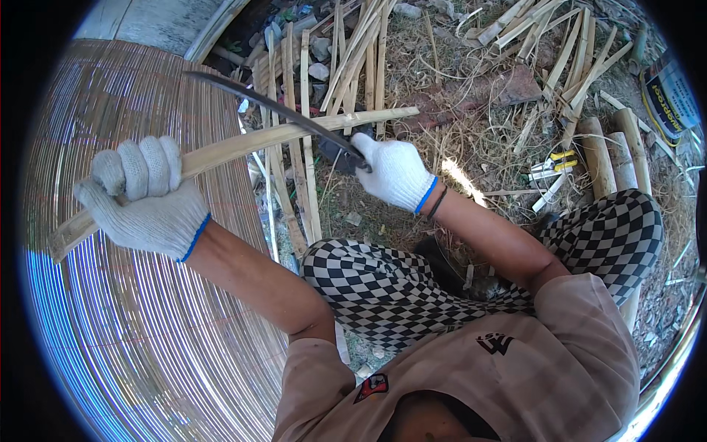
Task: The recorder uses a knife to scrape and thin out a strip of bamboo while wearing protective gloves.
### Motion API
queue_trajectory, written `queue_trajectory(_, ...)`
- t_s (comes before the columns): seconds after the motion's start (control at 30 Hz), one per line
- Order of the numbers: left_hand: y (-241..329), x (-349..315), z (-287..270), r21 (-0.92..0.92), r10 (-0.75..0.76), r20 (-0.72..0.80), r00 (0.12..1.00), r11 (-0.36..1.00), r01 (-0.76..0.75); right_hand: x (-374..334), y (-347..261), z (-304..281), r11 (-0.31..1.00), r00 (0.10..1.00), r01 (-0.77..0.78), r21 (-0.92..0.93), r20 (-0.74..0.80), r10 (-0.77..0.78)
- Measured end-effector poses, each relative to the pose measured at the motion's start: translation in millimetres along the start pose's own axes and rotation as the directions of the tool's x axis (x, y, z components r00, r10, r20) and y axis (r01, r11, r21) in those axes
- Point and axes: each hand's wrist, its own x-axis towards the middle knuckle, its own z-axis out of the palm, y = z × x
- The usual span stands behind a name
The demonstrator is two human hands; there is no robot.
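Note:
My left hand [147, 199], in a white knitted glove with a blue cuff edge, is closed around a long split bamboo strip [250, 141]. The strip slants up to the right, and a short end sticks out beyond my fist. In the same kind of glove, my right hand [398, 172] grips a machete [272, 103] whose handle is mostly hidden by my fingers. Its long dark blade points to the upper left and crosses over the strip near the strip's right part. Whether the edge bites into the bamboo, I cannot tell.
A slatted bamboo screen [147, 295] fills the left side. Several split strips [305, 125] lie ahead, with more at the upper right. A flat brick [515, 85], thick round poles [595, 155], a yellow-handled hand tool [563, 160] and a bucket [669, 96] are farther right.

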Motion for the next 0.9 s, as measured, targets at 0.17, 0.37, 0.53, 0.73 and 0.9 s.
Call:
queue_trajectory(0.17, -10.4, 1.0, -8.8, 0.082, 0.041, -0.139, 0.989, 0.996, -0.029, 0.0, 2.5, 1.3, 0.988, 0.988, -0.138, 0.063, 0.082, 0.133)
queue_trajectory(0.37, -4.3, 3.7, 4.7, 0.052, 0.024, -0.072, 0.997, 0.998, -0.020, -2.9, 12.5, 2.3, 0.994, 0.997, -0.067, -0.086, -0.054, 0.063)
queue_trajectory(0.53, -4.1, 1.4, -5.8, 0.075, 0.032, -0.062, 0.998, 0.997, -0.028, -5.9, -3.0, -2.2, 0.976, 0.994, -0.107, 0.188, 0.017, 0.106)
queue_trajectory(0.73, -5.1, -3.1, 20.8, 0.159, 0.067, -0.162, 0.984, 0.986, -0.041, -2.8, 13.2, -5.2, 0.994, 0.995, -0.102, -0.050, 0.020, 0.103)
queue_trajectory(0.9, 1.9, -1.1, 4.8, 0.100, 0.008, -0.114, 0.993, 0.995, 0.003, -5.6, -2.2, -3.6, 0.977, 0.990, -0.142, 0.159, 0.039, 0.138)
